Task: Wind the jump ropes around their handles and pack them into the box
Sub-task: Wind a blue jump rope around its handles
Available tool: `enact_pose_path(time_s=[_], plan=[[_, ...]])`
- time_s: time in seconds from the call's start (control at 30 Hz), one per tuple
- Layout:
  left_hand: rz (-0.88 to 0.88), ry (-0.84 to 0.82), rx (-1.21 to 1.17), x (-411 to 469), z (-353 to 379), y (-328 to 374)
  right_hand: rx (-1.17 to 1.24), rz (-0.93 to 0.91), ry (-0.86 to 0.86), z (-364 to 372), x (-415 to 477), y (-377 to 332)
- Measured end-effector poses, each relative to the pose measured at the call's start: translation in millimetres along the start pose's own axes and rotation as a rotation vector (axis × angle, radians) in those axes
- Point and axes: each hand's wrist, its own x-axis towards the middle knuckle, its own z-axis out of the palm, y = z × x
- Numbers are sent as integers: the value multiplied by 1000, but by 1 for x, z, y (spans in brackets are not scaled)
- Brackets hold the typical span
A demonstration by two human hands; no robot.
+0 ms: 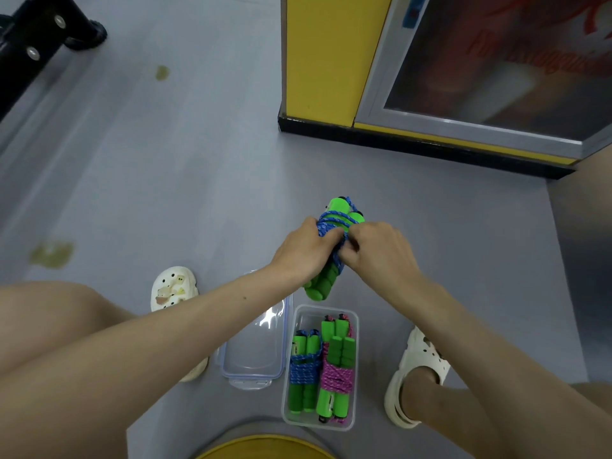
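Jump rope (337, 217) gripped at its middle.
Left hand (303, 250) and right hand (377, 250) curl round its blue-wound middle; handles (319, 286) run 7 to 1 o'clock, caps toward 1, at 12 o'clock from the box (326, 307).

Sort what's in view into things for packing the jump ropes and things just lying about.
For the job: blue jump rope held by left hand and right hand; clear box holding a blue bundle and a pink bundle; lid.
Lying about: white clogs, yellow cabinet, black frame.
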Motion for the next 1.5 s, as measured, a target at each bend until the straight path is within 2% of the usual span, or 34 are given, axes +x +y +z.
enact_pose_path(time_s=[0.1, 0.2, 0.27, 0.37, 0.43, 0.6, 0.7, 0.87, 1.03, 1.2, 1.4, 1.5], plan=[[-100, -58, -326, 3, -6, 3, 196, -110, 163, 4, -1, 9], [-227, -147, -599, 1, -11, 6, 444, -41, 282, 1, -4, 8], [-207, -129, -596, 1, -10, 5, 490, 11, 266, 0, -4, 7], [-74, -38, -445, 2, -6, 3, 394, 83, 137, 2, -1, 8], [-45, -24, -434, 0, -4, 3, 349, 111, 110, 3, -1, 9], [-26, -12, -460, -1, -5, 5, 288, -13, 99, 6, -2, 10], [-104, -19, -528, 2, -9, 6, 265, -80, 63, 9, -5, 9], [-255, -98, -638, 4, -18, 3, 403, -137, 61, 8, -2, 10], [-218, -89, -617, 8, -22, 2, 501, -120, 108, 8, 2, 7], [-339, -135, -703, 12, -29, 0, 592, -81, 41, 6, 2, 9], [-248, -80, -631, 15, -17, -5, 626, 1, -8, 18, 6, 7], [-295, -85, -653, 17, -20, -4, 624, -30, -33, 15, 5, 10]])
